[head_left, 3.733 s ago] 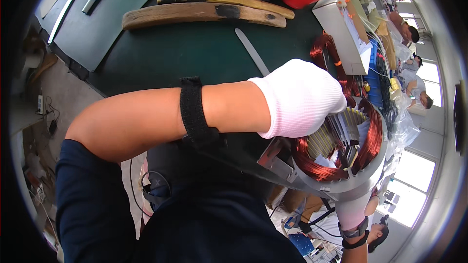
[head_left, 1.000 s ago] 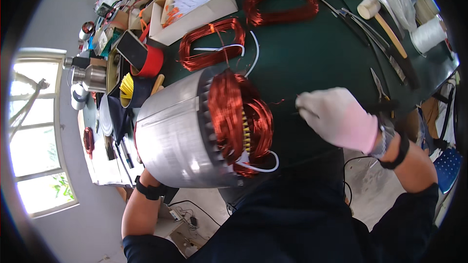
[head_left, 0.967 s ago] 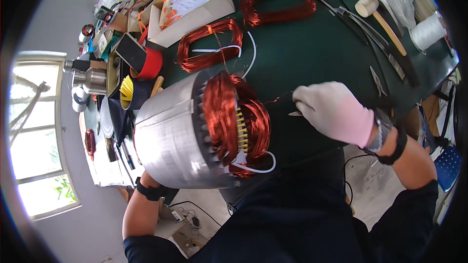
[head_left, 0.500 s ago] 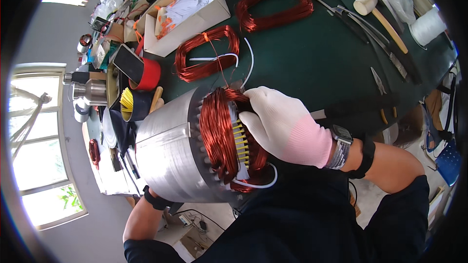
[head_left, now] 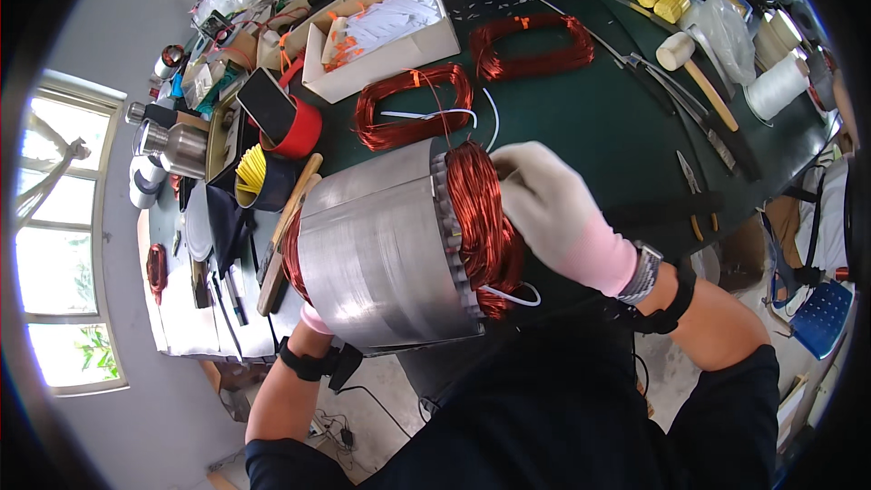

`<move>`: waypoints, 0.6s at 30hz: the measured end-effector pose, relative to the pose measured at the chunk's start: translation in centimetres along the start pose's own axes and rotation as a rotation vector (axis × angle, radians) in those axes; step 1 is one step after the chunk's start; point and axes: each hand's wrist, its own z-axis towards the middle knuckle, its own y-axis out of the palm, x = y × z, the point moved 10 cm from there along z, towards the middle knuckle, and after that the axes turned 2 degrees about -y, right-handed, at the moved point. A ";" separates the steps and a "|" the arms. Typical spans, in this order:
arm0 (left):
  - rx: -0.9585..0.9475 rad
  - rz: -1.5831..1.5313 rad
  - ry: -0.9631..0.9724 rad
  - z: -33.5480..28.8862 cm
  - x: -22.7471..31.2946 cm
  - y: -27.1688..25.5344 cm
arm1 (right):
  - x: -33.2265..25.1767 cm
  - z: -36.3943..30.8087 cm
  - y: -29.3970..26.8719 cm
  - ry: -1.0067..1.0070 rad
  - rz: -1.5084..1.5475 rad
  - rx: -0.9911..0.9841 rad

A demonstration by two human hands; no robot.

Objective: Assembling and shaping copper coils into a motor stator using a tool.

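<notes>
A grey metal motor stator [head_left: 376,245] lies on its side at the near edge of the table. Thick copper winding [head_left: 478,213] bulges from its right end, and more copper shows at its left end. From the lower winding sticks a white sleeve [head_left: 515,296]. My right hand [head_left: 555,209], in a white glove with a pink cuff, is closed at the winding's upper right edge; its fingertips are partly hidden. My left hand [head_left: 315,319] is beneath the stator's left side, with only its pink cuff showing and its fingers hidden. Behind lies a loose copper coil [head_left: 367,118] with white sleeves.
Another copper coil [head_left: 485,59] lies farther back, beside a carton [head_left: 445,41] of white paper strips. At right are a mallet [head_left: 708,91], pliers [head_left: 691,191] and a white thread spool [head_left: 776,89]. Wooden-handled tools [head_left: 277,254] and a cup [head_left: 272,183] of yellow sticks stand left.
The stator has turned, so its winding end faces more to the right and its inner slots no longer show. My right hand stays at the winding. The view has shifted.
</notes>
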 end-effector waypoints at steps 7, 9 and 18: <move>0.007 -0.088 0.005 -0.1 0.9 -3.6 | 1.3 3.0 2.8 -0.031 0.241 0.233; 0.065 0.336 0.122 0.1 3.0 -0.7 | 2.1 3.0 3.7 0.115 0.389 0.204; 0.212 0.624 0.288 -1.7 6.7 1.0 | 1.9 2.7 2.3 -0.009 0.239 0.181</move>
